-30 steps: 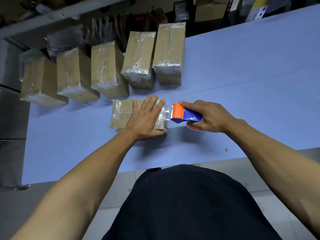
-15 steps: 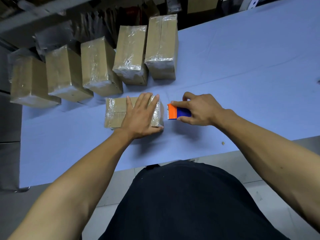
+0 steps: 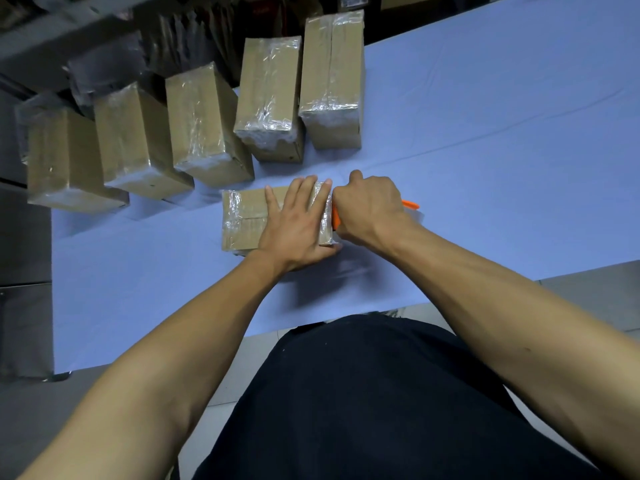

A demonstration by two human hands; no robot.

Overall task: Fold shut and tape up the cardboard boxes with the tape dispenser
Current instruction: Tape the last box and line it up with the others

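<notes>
Blue surface [image 3: 485,168] carries everything: left hand [image 3: 298,226] lies spread flat on the cardboard box [image 3: 242,220] near its front edge; right hand [image 3: 370,209] grips the orange tape dispenser [image 3: 410,204] against the box's right end. Five taped boxes [image 3: 204,126] stand behind.

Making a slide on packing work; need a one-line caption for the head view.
Left hand presses the box flat while the right hand holds the tape dispenser against its end.
</notes>
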